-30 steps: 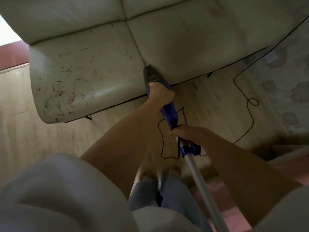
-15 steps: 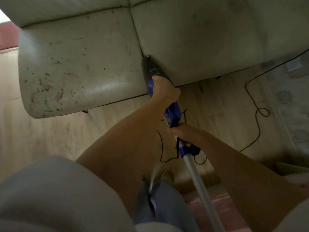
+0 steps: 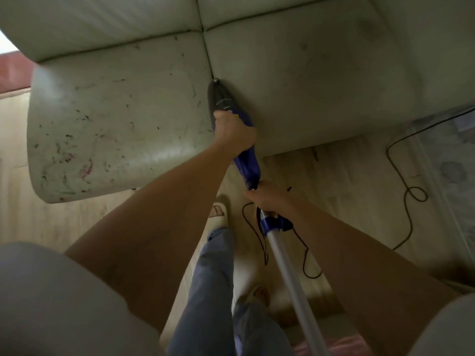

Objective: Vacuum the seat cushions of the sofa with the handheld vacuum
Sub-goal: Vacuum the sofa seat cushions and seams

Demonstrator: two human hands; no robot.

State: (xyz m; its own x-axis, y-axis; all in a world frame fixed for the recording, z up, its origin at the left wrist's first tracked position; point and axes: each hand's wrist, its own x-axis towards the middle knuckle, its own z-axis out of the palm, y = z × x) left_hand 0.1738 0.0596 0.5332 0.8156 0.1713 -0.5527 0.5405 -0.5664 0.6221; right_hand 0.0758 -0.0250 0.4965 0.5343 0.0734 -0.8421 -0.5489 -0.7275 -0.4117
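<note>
A pale leather sofa fills the top of the head view. Its left seat cushion point(image 3: 110, 119) is strewn with dark and reddish scraps; the right seat cushion point(image 3: 308, 86) looks cleaner. The blue and grey handheld vacuum point(image 3: 245, 160) lies along the seam between them, its dark nozzle tip point(image 3: 216, 82) in the crease. My left hand point(image 3: 232, 132) grips the vacuum's front body. My right hand point(image 3: 267, 196) grips it lower down, just above the silver tube point(image 3: 290, 278).
A black power cord point(image 3: 408, 191) snakes in loops over the light wooden floor point(image 3: 341, 181) to the right of and below the vacuum. My legs in blue trousers and sandals stand close to the sofa's front edge. A patterned rug point(image 3: 452, 170) lies at right.
The vacuum nozzle has slid further along the seam towards the sofa back, and both hands moved forward with it. One foot has stepped closer to the sofa.
</note>
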